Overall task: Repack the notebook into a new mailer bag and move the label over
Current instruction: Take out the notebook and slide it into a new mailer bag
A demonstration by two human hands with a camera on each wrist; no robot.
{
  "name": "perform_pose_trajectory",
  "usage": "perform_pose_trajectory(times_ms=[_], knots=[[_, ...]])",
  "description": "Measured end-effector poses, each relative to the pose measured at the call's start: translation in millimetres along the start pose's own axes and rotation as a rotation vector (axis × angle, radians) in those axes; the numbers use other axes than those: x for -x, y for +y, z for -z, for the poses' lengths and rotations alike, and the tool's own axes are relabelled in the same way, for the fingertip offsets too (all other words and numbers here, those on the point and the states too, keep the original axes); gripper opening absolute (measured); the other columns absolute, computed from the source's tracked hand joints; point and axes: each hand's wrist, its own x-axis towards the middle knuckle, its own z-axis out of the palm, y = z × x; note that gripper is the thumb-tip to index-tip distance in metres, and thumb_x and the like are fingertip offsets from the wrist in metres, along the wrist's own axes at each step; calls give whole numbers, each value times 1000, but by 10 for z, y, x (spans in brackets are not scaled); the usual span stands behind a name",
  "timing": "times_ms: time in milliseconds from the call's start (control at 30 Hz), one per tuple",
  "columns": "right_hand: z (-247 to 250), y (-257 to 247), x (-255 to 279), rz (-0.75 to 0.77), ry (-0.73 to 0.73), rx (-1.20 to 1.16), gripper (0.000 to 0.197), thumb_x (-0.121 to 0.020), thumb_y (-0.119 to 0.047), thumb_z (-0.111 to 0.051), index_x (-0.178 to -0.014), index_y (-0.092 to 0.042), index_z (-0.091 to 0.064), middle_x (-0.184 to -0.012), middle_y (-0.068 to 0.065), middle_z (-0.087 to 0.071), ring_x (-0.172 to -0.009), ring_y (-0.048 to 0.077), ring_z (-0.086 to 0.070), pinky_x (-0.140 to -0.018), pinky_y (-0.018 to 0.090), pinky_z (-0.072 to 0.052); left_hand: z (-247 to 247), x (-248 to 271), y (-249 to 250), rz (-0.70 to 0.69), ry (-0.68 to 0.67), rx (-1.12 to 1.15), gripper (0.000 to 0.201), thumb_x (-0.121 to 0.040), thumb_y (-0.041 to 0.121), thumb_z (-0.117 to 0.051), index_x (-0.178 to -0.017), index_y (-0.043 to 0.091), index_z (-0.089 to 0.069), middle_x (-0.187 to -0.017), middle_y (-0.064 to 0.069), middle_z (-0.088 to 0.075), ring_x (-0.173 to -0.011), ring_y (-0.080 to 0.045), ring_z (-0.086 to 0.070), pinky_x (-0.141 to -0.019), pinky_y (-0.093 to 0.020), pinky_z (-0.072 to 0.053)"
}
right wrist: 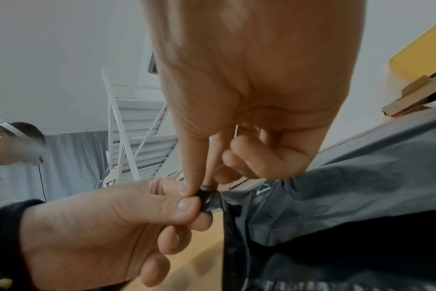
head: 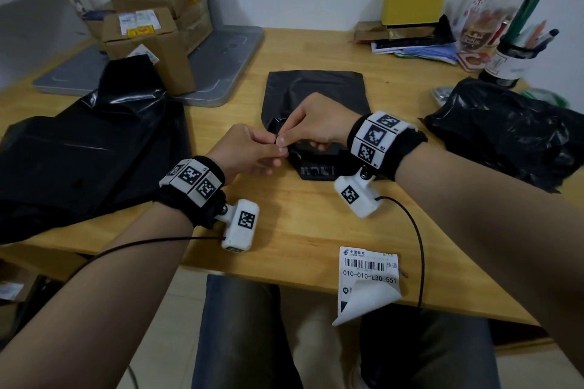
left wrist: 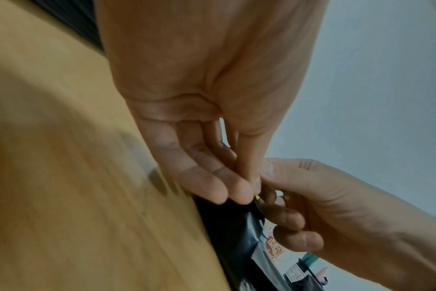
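Now mailer bag (head: 316, 88) corner between both hands (head: 279, 142)

Head view looked forward and down from above the table (head: 284, 230), both forearms entering from the bottom edge, hands meeting mid-frame. Left wrist view sat close under the left hand (left wrist: 199, 98), facing along its fingers. Right wrist view, equally close, faced back toward the person. All three shared the pinched corner of the bag (right wrist: 207, 196).
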Motion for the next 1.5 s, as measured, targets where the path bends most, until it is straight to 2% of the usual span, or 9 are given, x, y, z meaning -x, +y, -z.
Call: perform_pose_trajectory(times_ms=[300,400,467,667,867,1100,1300,1400,1500], knots=[[-6,59,26,-35,67,-65,9,-87,-22,-76,-82,-17,-81,-63,-1,-64,-48,10,-50,-42,23,-42,-32,20,53,15,-29,-56,2,-87,12,-72,-85,10,-74,-67,5,-71,-63,-5,-65,-56,-22,-54],[-7,73,46,-29,79,-68,10,-89,-21,-74,-84,-15,-79,-65,-1,-64,-48,10,-52,-43,24,-43,-38,31,55,8,-16,-54,8,-87,12,-72,-80,14,-72,-67,5,-71,-64,-6,-65,-57,-22,-54],[-4,69,59,-1,74,-83,6,-86,-23,-76,-88,-17,-79,-66,0,-65,-49,11,-52,-43,24,-43,-38,39,68,1,-2,-47,5,-87,12,-72,-82,13,-73,-67,5,-71,-63,-6,-65,-57,-22,-55],[23,18,63,34,-36,-62,25,-86,-22,-78,-110,-23,-75,-56,-4,-58,-45,10,-47,-40,22,-39,-34,42,102,-6,4,-86,11,-84,13,-76,-93,7,-76,-70,0,-70,-64,-6,-65,-58,-22,-54],[24,12,44,14,-36,-73,12,-84,-19,-79,-95,-15,-75,-58,-3,-60,-46,10,-47,-41,22,-39,-17,36,95,4,-2,-102,9,-83,12,-76,-92,10,-76,-71,2,-70,-65,-6,-66,-57,-22,-53],[45,71,66,-1,-36,-133,9,-88,-20,-77,-94,-13,-74,-60,-4,-60,-46,8,-49,-40,21,-40,12,31,64,46,11,-101,16,-85,14,-75,-98,6,-74,-68,4,-70,-63,-4,-66,-55,-20,-52],[150,193,128,-81,-18,-296,4,-94,-21,-72,-94,-17,-71,-67,-2,-60,-49,8,-54,-43,22,-43,91,59,31,126,30,-60,6,-87,15,-73,-87,10,-73,-80,1,-74,-66,-5,-65,-56,-20,-52],[214,302,186,-139,58,-465,5,-95,-21,-70,-96,-16,-71,-69,-1,-63,-50,9,-56,-45,23,-47,122,81,25,210,70,-45,11,-86,15,-73,-95,8,-72,-84,1,-76,-65,-4,-65,-55,-21,-52],[300,397,276,-183,174,-625,12,-97,-20,-67,-105,-13,-71,-75,1,-68,-52,12,-58,-47,24,-50,156,106,36,266,114,-46,17,-84,12,-74,-101,7,-73,-89,-2,-77,-68,-7,-65,-61,-24,-54]])
